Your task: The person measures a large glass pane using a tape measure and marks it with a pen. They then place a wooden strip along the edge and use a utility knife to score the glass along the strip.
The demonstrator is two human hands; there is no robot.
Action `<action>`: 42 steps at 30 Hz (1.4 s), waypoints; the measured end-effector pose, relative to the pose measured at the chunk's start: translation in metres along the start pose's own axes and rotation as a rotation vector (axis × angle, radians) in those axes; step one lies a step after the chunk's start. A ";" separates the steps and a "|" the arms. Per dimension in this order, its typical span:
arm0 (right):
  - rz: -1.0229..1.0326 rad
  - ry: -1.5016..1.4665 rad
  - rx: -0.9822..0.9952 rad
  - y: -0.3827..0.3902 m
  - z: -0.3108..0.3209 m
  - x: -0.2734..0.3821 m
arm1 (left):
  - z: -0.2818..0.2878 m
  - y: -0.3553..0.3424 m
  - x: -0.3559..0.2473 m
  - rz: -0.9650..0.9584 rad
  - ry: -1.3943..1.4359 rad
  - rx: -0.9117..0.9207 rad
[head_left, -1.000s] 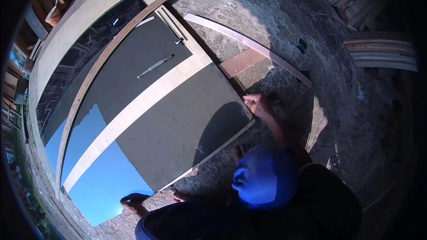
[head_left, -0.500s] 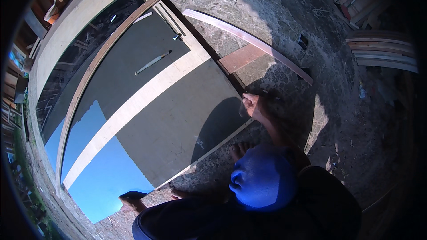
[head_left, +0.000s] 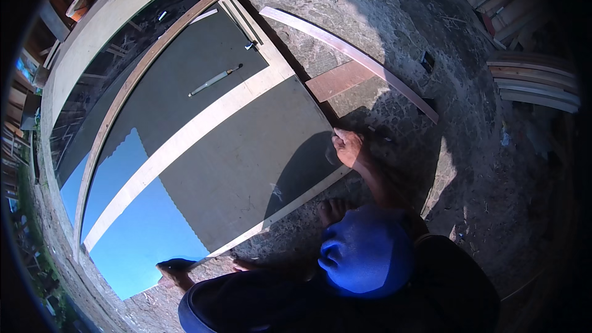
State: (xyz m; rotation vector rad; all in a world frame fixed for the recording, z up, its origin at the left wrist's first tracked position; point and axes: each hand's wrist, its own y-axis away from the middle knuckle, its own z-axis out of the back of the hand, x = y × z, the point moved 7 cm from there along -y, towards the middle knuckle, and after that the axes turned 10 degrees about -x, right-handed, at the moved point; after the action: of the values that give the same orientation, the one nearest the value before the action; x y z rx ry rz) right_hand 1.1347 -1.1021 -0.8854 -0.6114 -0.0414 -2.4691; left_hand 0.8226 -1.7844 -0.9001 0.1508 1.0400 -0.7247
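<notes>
Head view: glass sheet [head_left: 228,166] lies on pale board [head_left: 98,43]. Right hand [head_left: 348,147] grips its right corner; left hand [head_left: 176,276] meets the near edge, closure indeterminable. Judged stiff, slick, brittle, fairly heavy; hold by opposite edges.

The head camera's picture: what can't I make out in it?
In the head view:
Left hand: forearm, hidden by the dark-clothed leg.
Right hand: finger undersides, hidden by the hand itself.
Long wooden strip: far end, cut off by the top edge.
Small white-and-dark item: too small to identify.
</notes>
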 end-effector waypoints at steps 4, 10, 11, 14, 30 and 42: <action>0.021 -0.229 -0.179 0.005 0.009 -0.001 | 0.005 -0.001 0.000 0.000 0.008 -0.016; -0.113 -0.514 -0.116 0.004 -0.002 -0.010 | 0.006 0.000 0.005 0.014 0.007 -0.016; -0.056 -0.496 -0.134 0.004 0.002 -0.006 | 0.006 0.000 0.006 0.017 0.008 -0.017; -0.066 -0.369 -0.147 0.006 0.010 -0.002 | 0.007 0.002 0.008 0.024 0.004 -0.013; -0.048 -0.325 -0.014 -0.040 0.055 -0.056 | -0.009 0.010 -0.018 -0.067 -0.019 0.040; -0.126 -0.043 -0.093 -0.024 0.105 -0.133 | -0.020 0.002 -0.052 -0.197 -0.038 0.060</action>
State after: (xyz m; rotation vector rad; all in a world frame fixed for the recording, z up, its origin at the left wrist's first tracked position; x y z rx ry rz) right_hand 1.2613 -0.9937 -0.8465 -0.7212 0.0186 -2.5908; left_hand 0.7938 -1.7491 -0.8674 0.0866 1.0061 -0.9341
